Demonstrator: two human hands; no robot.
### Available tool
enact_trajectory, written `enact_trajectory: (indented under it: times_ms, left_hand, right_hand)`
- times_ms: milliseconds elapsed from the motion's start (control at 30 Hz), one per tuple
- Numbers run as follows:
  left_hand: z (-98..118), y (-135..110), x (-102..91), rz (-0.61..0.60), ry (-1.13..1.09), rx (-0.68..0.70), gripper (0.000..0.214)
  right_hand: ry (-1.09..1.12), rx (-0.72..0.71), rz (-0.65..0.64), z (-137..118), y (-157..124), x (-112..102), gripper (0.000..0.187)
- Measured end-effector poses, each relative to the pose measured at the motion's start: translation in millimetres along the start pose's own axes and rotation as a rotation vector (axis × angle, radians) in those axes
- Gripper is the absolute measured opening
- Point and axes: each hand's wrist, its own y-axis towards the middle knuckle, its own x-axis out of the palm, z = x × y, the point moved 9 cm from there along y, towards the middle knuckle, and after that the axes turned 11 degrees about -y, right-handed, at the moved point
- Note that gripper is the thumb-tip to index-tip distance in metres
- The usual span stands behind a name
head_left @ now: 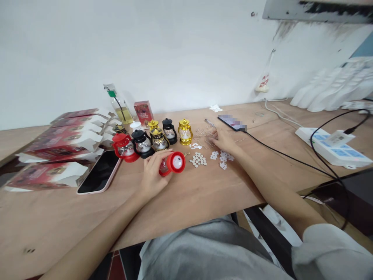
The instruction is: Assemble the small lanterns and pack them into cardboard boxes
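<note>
My left hand (153, 173) is wrapped round a small red toy lantern (173, 163), held on its side with its white-centred base facing me. My right hand (223, 140) reaches out over the wooden table (189, 198), fingers curled down onto a heap of thin clear wire parts (205, 136). Between the hands lie a cluster of small round button cells (198, 159) and several little white tabs (222, 157). Behind stand several finished lanterns: red (125, 147), black (142, 144), and gold (185, 132).
Red and white boxes (58, 147) are stacked at the left, beside a dark phone in a pink case (100, 173). A second phone (233, 122) on a black cable lies behind my right hand. A white power strip (332, 147) sits at the right. A bottle (119, 105) stands by the wall.
</note>
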Motion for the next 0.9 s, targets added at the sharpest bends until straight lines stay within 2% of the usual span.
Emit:
enact_trajectory:
  times_ms: [167,400,533,733,900]
  left_hand:
    - [0,0,1.5,-0.01,-0.009,0.006,0.038]
    - [-1,1,1.0,-0.004,-0.059,-0.017,0.038]
    - [-2,1,0.8,-0.003,-0.065,-0.033,0.036]
    - [-2,1,0.2,0.004,-0.072,-0.036,0.037]
    - [-4,0,-2.4,0.025,-0.074,-0.047,0.038]
  right_hand:
    - [0.175,0.114,-0.046,16,4,8,0.023]
    - [0.208,0.155,0.007,21,7,5,0.018]
    - [0.258,0.189,0.12,22,7,-8,0.017]
    - [0.489,0.279,0.349,28,3,-33,0.016]
    - [0.791,0.165,0.464,15,1,-50,0.025]
